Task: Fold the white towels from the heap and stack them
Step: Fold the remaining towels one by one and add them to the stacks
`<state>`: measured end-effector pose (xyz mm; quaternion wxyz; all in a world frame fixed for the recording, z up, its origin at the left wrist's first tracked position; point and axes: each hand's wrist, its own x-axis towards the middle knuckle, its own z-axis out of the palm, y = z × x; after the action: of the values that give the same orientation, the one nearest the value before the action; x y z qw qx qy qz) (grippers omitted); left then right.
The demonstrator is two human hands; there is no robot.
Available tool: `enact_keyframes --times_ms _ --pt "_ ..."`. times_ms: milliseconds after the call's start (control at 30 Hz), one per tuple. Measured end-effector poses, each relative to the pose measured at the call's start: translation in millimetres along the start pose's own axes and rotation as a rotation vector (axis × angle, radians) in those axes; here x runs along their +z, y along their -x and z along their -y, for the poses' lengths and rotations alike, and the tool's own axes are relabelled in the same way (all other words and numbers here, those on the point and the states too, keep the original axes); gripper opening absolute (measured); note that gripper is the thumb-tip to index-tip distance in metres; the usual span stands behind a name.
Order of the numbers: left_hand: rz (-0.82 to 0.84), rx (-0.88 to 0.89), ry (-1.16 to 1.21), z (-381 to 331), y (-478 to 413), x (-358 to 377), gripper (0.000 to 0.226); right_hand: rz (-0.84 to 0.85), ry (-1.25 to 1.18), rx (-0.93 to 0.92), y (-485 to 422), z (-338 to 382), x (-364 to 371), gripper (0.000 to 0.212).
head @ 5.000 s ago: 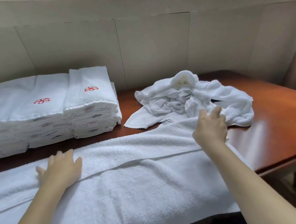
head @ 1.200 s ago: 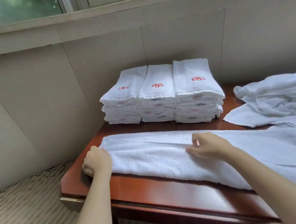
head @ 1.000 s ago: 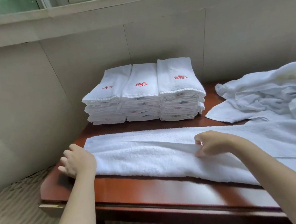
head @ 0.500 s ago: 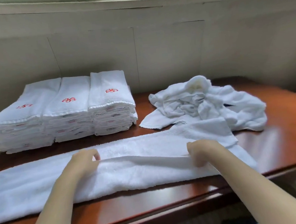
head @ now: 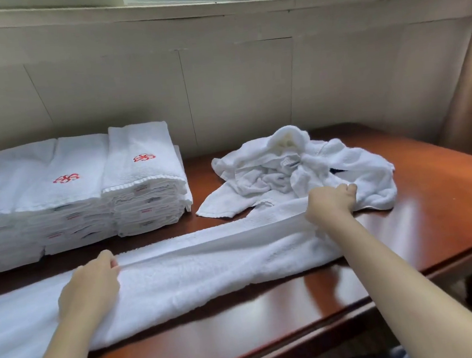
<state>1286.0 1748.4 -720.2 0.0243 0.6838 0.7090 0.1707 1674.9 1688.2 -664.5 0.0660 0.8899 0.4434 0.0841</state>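
Observation:
A long white towel (head: 197, 272) lies folded lengthwise across the front of the wooden table (head: 440, 217). My left hand (head: 91, 288) grips its upper fold left of the middle. My right hand (head: 330, 203) grips the same fold near the towel's right end and holds it slightly raised, so the edge runs taut between both hands. Behind the right hand sits the crumpled heap of white towels (head: 300, 169). At the back left stand three stacks of folded towels (head: 140, 182) with red emblems on top.
A beige panelled wall (head: 238, 92) rises behind the table, with a window sill above. The table's front edge and right corner (head: 467, 254) drop to a carpeted floor. A brown curtain (head: 470, 84) hangs at the far right.
My view has swung from the table's left end back to the middle. Both hands slid right along the towel; the right hand now lifts the fold near the heap.

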Motion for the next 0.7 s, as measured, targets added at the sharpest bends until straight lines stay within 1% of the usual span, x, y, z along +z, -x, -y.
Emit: enact_keyframes --times_ms 33,133,167,200,267,333,367,467,533,567,600,633,667,700 --pt "-0.021 0.003 -0.004 0.2 -0.3 1.4 0.021 -0.047 -0.008 0.013 -1.1 -1.0 -0.9 0.025" --pt "-0.110 0.001 0.023 1.5 -2.4 2.1 0.020 -0.323 -0.104 0.084 -0.8 -4.4 5.5 0.025" --pt "-0.129 -0.001 0.042 2.2 -2.8 1.7 0.018 -0.371 -0.133 0.096 -0.1 -5.4 9.9 0.026" --pt "-0.133 0.000 0.052 1.7 -3.1 1.5 0.015 -0.381 -0.134 0.092 0.7 -5.8 15.6 0.029" --pt "-0.088 0.030 -0.006 1.7 -4.7 2.4 0.012 -0.332 -0.098 0.065 4.1 -3.4 27.7 0.035" --pt "0.009 0.033 -0.084 6.1 -8.5 2.0 0.018 -0.253 -0.091 0.060 8.0 -2.0 36.2 0.039" --pt "0.055 0.011 -0.083 12.2 -11.0 0.8 0.020 -0.220 -0.110 0.075 9.2 -2.4 37.8 0.040" --pt "0.191 -0.080 0.053 34.3 -18.5 -10.8 0.022 -0.109 -0.268 0.142 9.7 -12.0 30.2 0.049" --pt "0.235 -0.068 0.114 45.2 -23.1 -14.4 0.023 0.006 -0.429 0.164 8.6 -22.4 24.1 0.052" --pt "0.228 -0.052 0.109 48.6 -25.1 -13.1 0.017 0.047 -0.503 0.144 7.8 -27.2 22.5 0.045" --pt "0.216 -0.049 0.091 48.8 -25.8 -11.6 0.008 0.049 -0.581 0.108 7.6 -31.2 21.8 0.031" --pt "0.187 -0.043 0.071 47.9 -27.2 -8.8 0.004 0.009 -0.653 0.074 7.5 -34.1 21.7 0.014" --pt "0.128 -0.027 0.031 46.2 -28.1 -7.2 0.013 -0.059 -0.719 0.043 7.8 -35.7 21.4 0.004" --pt "0.053 -0.006 -0.008 45.8 -29.8 -5.8 0.019 -0.151 -0.787 0.018 6.6 -35.7 21.5 0.006"
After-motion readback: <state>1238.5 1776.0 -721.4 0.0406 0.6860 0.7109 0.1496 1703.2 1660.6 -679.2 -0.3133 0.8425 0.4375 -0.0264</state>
